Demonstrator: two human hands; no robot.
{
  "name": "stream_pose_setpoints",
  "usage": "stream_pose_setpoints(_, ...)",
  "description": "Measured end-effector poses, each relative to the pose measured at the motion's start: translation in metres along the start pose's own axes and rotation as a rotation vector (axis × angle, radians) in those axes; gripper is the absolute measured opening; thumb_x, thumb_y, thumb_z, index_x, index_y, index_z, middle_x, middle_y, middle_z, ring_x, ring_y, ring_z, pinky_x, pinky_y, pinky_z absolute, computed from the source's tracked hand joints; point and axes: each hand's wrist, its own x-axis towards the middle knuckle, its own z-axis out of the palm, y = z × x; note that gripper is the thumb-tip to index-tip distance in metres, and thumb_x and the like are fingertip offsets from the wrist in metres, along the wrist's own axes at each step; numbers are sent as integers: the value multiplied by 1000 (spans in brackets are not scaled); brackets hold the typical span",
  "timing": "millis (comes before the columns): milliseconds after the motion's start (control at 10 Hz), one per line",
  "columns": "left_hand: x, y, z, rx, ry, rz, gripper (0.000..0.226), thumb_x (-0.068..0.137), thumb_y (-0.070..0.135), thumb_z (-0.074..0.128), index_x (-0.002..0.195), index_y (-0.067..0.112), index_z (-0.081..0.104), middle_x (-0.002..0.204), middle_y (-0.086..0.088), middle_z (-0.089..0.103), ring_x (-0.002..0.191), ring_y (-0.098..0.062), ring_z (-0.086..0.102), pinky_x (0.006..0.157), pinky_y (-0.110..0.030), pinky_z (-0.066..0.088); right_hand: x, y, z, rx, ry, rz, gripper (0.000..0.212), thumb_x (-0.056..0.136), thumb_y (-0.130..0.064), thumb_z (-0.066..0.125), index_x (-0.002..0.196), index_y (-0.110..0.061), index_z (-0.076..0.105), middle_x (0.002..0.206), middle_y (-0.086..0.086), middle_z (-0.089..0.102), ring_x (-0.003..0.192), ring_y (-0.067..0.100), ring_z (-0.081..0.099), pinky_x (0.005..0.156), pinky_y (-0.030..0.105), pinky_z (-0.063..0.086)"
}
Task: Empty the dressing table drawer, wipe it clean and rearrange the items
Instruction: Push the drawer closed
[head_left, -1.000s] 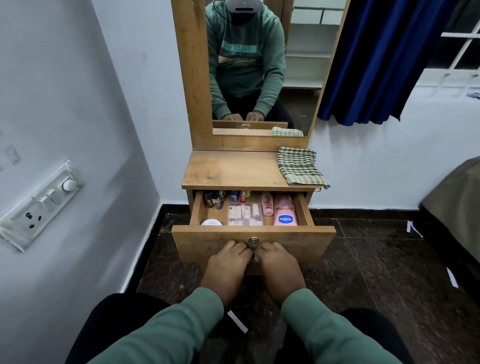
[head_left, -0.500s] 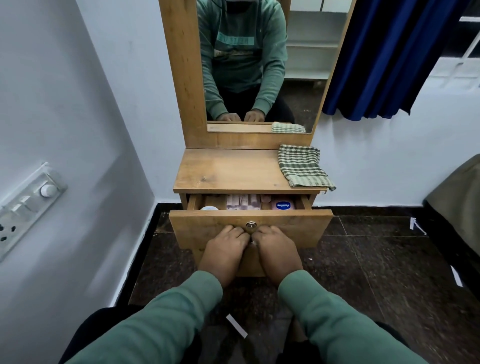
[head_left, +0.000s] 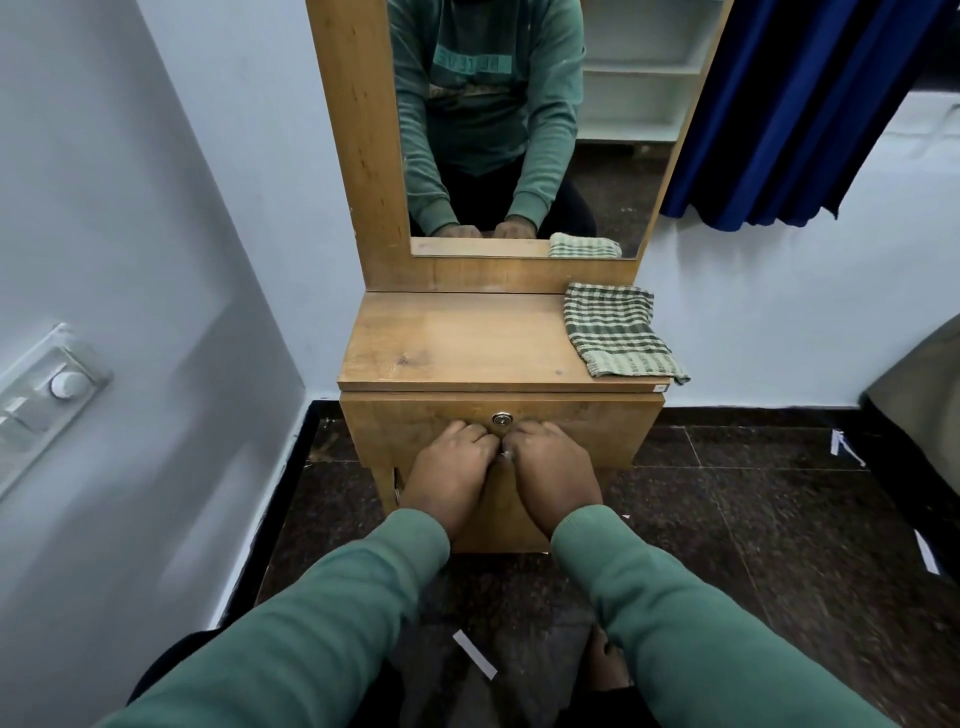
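Left hand: left hand (head_left: 451, 470), fingers curled, knuckles against the drawer front just below the lock; whether anything is gripped cannot be told.
Right hand: right hand (head_left: 551, 470), curled the same way, touching the left hand at the fingertips, pressed to the same panel; what it grips, if anything, is hidden.
Drawer: one light-brown wooden dressing table drawer (head_left: 587, 426), pushed in flush under the tabletop; contents out of sight.
Lock: one round silver metal lock (head_left: 501, 419), centred near the drawer's upper edge.
Cloth: one green-and-cream checked woven cloth (head_left: 618, 338), lying on the right rear of the tabletop, its front corner hanging over the right edge.
Tabletop: one wooden dressing table top (head_left: 457, 343), bare to the left of the cloth.
Mirror: one tall wood-framed mirror (head_left: 519, 130), upright at the back.
Surroundings: pale wall close on the left, dark speckled stone floor (head_left: 753, 519) open on the right.
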Motion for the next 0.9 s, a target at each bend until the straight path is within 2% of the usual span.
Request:
stream_pose_setpoints(200,14,-3,-1,-28,-44,-25,25,103,17,50,118,12,69,123,-8,68,122,-28,55,99,-35,41,12,1,-6,39,-50,29,14,96,-23,59,88,-17,69,104,2,68,103,25,60,76,42,54)
stream_pose_setpoints(400,23,-7,-2,-35,-76,-35,27,104,19,49,124,15,68,130,-5,67,126,-25,53,104,-32,40,22,3,-7,18,-85,55,15,97,-22,57,95,-17,71,109,2,69,108,25,60,80,42,55)
stream_pose_setpoints(500,24,-6,-2,-17,-93,-36,29,108,23,45,128,16,65,134,-4,64,128,-24,51,106,-31,37,23,4,-3,-8,-83,49,11,95,-21,59,91,-20,69,105,1,69,104,25,61,78,39,54)
stream_pose_setpoints(600,17,-3,-6,-14,-137,-18,35,102,11,48,135,11,60,138,-9,59,131,-28,48,109,-35,40,24,5,-1,-27,-79,40,14,95,-15,56,93,-20,69,106,1,68,105,24,61,80,39,54)
stream_pose_setpoints(700,4,0,-6,8,-160,49,46,96,5,52,142,4,53,142,-16,54,131,-34,47,112,-42,43,18,1,-3,-34,-116,28,21,99,-15,52,110,-17,70,119,3,66,116,25,57,96,37,51)
stream_pose_setpoints(800,-9,5,-9,47,-224,16,64,102,12,47,162,6,24,163,-13,30,150,-30,29,124,-40,31,5,-4,-7,10,-173,21,42,101,-14,51,142,-11,55,145,6,53,135,24,46,116,33,36)
stream_pose_setpoints(900,-27,17,-21,100,-272,-16,75,105,16,44,166,8,1,175,-11,5,161,-31,6,131,-40,16,-18,-8,-17,-43,-218,-24,65,100,-18,54,159,-10,29,163,9,32,151,24,26,128,36,12)
